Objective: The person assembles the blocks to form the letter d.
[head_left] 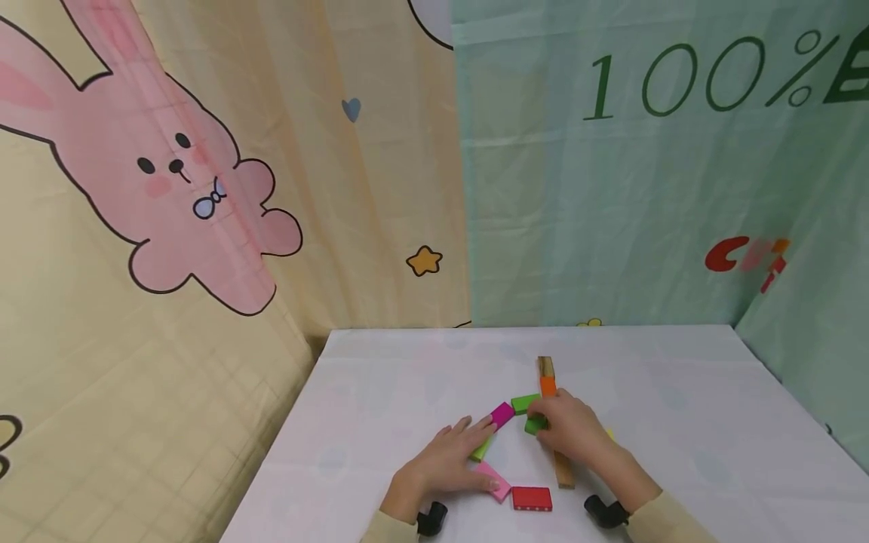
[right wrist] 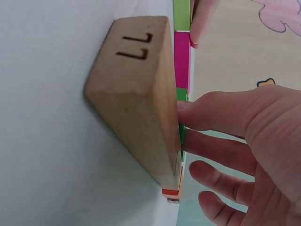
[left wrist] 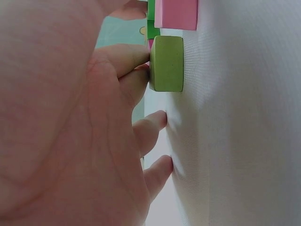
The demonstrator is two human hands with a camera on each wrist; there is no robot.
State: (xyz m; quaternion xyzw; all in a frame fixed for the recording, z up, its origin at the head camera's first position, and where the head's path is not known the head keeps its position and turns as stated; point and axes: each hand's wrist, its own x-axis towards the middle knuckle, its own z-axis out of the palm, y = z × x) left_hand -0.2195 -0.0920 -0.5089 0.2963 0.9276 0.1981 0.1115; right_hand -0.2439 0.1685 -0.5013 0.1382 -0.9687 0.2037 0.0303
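In the head view, my left hand [head_left: 448, 458] spreads over part of a row of coloured wooden blocks. Its fingertips reach a magenta block [head_left: 502, 415] and a light green block [left wrist: 168, 66], while the thumb lies on a pink block [head_left: 495, 473]. My right hand [head_left: 573, 431] pinches a small green block [head_left: 533, 426] between thumb and index finger, inside the bend of the row. Just behind it is another green block [head_left: 525, 404]. Part of the held block is hidden by the fingers.
A red block [head_left: 532, 498] lies near the pink one. A bare wood block [head_left: 563, 472] with dark marks extends under the right forearm side; an orange block [head_left: 548, 386] and another wood piece [head_left: 546, 366] stand farther back. Something yellow [head_left: 610, 434] shows behind the right wrist.
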